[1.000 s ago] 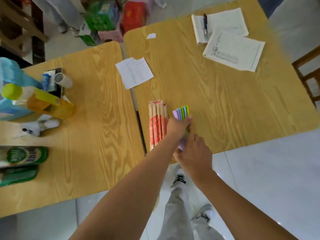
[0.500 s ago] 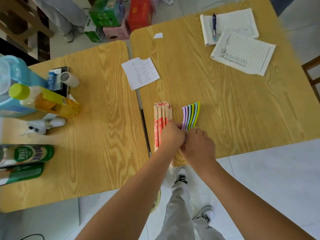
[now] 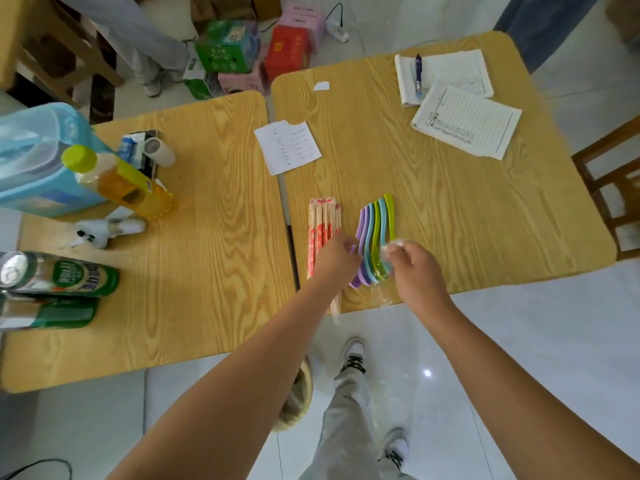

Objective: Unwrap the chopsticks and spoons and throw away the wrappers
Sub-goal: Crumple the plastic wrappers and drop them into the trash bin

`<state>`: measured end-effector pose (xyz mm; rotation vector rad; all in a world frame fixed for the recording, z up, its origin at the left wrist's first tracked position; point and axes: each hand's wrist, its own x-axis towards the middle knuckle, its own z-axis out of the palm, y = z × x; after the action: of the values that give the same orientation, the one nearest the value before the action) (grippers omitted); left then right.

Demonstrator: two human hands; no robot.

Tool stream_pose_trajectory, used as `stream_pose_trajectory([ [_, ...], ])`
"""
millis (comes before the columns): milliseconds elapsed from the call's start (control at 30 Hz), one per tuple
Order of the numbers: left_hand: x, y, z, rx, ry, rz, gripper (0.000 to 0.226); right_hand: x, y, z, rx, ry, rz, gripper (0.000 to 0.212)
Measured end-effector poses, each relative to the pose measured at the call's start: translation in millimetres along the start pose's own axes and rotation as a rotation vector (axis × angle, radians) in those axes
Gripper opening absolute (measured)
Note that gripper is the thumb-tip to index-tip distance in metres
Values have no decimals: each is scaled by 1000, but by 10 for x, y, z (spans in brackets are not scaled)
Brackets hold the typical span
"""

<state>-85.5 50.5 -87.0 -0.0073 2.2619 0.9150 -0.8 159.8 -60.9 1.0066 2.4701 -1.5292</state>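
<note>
Yellow wood-grain desk [image 3: 450, 209] | my left hand [image 3: 337, 259] steadies fanned pastel plastic spoons [image 3: 375, 237] | right hand [image 3: 414, 268] pinches clear crinkled wrapper [image 3: 389, 254] | risk: tugging scatters spoons off edge

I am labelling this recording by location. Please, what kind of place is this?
Probably an informal indoor work or test room, not a home kitchen. Two light wooden tables stand pushed together on a white tiled floor, handwritten lined paper sheets lie on one, and colourful cardboard cartons sit stacked on the floor.

table [image 3: 450, 216]: matt wood-grain | spoons [image 3: 375, 230]: glossy plastic | wrapper [image 3: 389, 258]: clear film
</note>
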Motion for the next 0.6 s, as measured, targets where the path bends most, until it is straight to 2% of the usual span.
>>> stream_pose_trajectory([
  [100, -215, -45, -7, -90, 53, -8, 32, -94, 41, -51, 189, 38, 63, 23],
  [167, -434, -36, 14, -166, 67, 46, 23, -249, 7, -126, 322, 40, 70, 20],
  [233, -773, 19, 39, -362, -42, 121, 19, -486, -93, -232, 418, 16, 29, 21],
  [300, -1208, 82, 58, -515, -208, 158, 26, -772, -212, -371, 495, -7, 6, 24],
  [400, -1810, 45, 116, -523, -293, 213, 37, -1272, -311, -581, 530, -72, -10, 26],
  [500, -2375, -14, 149, -714, -229, 252, 28, -1765, -262, -620, 402, -118, -125, 38],
  [567, -2716, -82, 164, -758, -54, 326, 10, -2070, -184, -576, 302, -147, -209, 49],
  [600, -2838, -144, 185, -758, 34, 331, 8, -2192, -123, -542, 294, -163, -230, 50],
])
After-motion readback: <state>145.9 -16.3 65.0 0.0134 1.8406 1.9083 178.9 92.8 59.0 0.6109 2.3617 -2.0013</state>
